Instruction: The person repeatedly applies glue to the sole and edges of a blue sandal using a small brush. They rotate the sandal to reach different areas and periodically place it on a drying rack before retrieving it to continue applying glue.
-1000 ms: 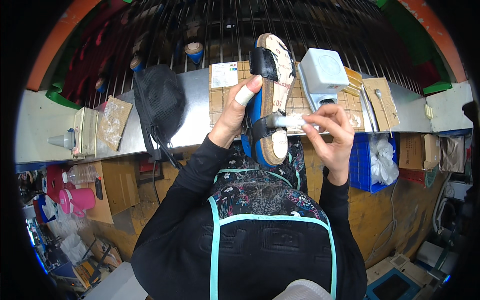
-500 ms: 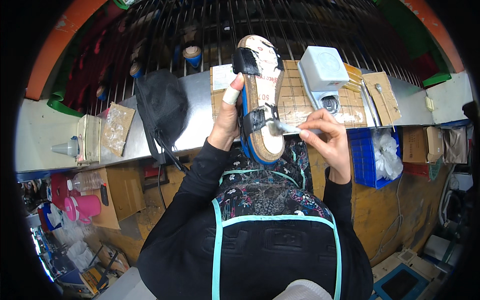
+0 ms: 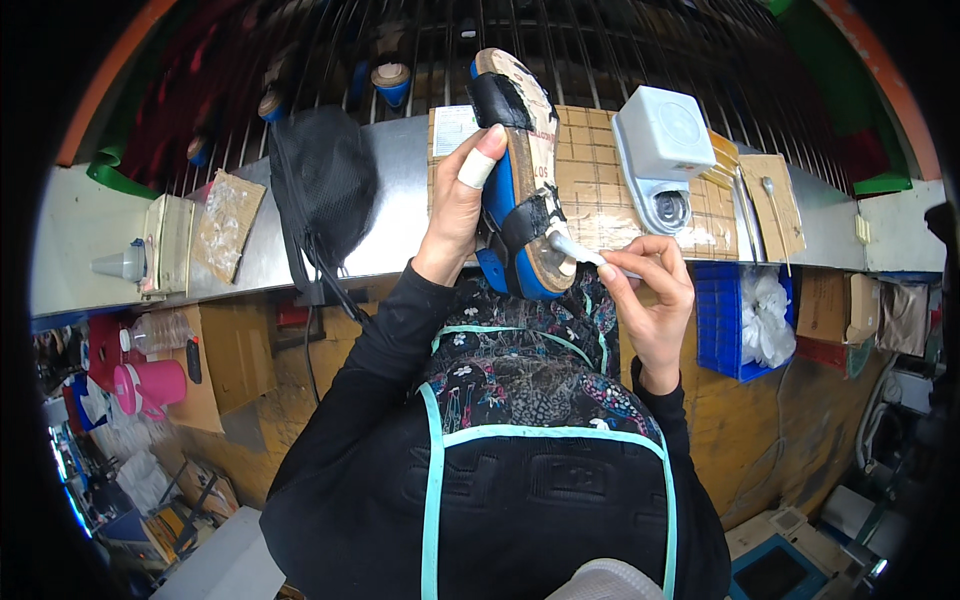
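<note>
My left hand (image 3: 455,215) grips a sandal upper on a blue shoe last (image 3: 535,165) by its side, its underside tilted toward the right. Black straps wrap over the pale insole edges, and a white wrap covers my thumb. Between the fingertips of my right hand (image 3: 658,305) is the handle of a small pale brush (image 3: 580,250). Its grey head touches the underside at the near end, beside the lower strap. The tip's bristles are too small to make out clearly.
Behind the sandal lies cardboard (image 3: 590,150) on the metal bench, with a pale lidded pot (image 3: 665,135) on it. A thin stick (image 3: 775,215) rests farther right, and a black mesh bag (image 3: 325,195) sits left. Blue shoe lasts (image 3: 391,85) stand on the rollers; a blue crate (image 3: 722,320) is below.
My left hand has rolled the sandal so its underside turns to the right and more of its blue side shows. The brush has moved slightly right along the near end.
</note>
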Tool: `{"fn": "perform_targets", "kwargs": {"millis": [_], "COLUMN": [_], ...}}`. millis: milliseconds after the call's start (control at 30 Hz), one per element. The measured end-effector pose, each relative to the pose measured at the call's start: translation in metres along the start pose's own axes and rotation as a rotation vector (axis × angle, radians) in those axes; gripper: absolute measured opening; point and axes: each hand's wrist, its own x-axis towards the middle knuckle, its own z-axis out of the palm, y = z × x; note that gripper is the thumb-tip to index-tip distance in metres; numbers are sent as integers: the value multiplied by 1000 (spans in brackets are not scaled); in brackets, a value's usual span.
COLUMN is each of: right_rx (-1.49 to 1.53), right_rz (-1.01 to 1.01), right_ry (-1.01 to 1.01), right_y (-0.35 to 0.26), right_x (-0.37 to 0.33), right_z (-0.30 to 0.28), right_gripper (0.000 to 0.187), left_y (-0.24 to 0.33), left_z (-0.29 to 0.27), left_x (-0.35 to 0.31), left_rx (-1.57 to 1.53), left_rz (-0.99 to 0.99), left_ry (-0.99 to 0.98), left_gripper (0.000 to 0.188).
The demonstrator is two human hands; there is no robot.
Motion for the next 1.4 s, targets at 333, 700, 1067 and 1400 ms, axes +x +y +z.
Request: {"fn": "perform_targets", "kwargs": {"millis": [333, 700, 1067, 1400], "right_rx": [-235, -145, -49, 21], "right_rz": [-271, -454, -560, -604], "right_ry": [70, -258, -342, -544], "right_y": [6, 7, -2, 0], "right_x": [9, 41, 67, 77], "right_z": [0, -30, -25, -20], "right_gripper": [21, 21, 23, 20], "left_y": [-2, -3, -27, -77], "left_z": [-1, 8, 1, -11], "left_x": [8, 18, -11, -51], "left_rx": [54, -110, -435, -933], "left_rz": [-28, -404, -609, -1111], "left_ry": [-33, -98, -531, -910], "left_gripper": [55, 61, 62, 66]}}
